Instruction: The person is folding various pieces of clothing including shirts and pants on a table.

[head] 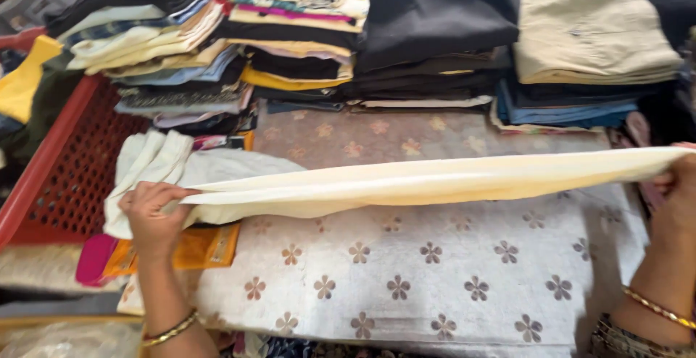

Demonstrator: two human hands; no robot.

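The head camera looks down at a table covered with a silver cloth with brown flowers (pixel 435 271). The person holds a long cream cloth (pixel 435 180) stretched tight above the table, from left to right. The left hand (pixel 151 213) pinches the left end, with the fingers closed on the fabric. The right hand (pixel 678 184) grips the right end at the edge of the picture, fingers curled around it. Both wrists wear gold bangles. The cloth looks folded in long layers, so this seems to be the pulling-flat step of folding. A next fold would need both ends kept even and tight. On the far side sit stacks of folded clothes (pixel 435 32). On the left is a red basket (pixel 65 169), and a white cloth (pixel 145 162) lies near the left hand.
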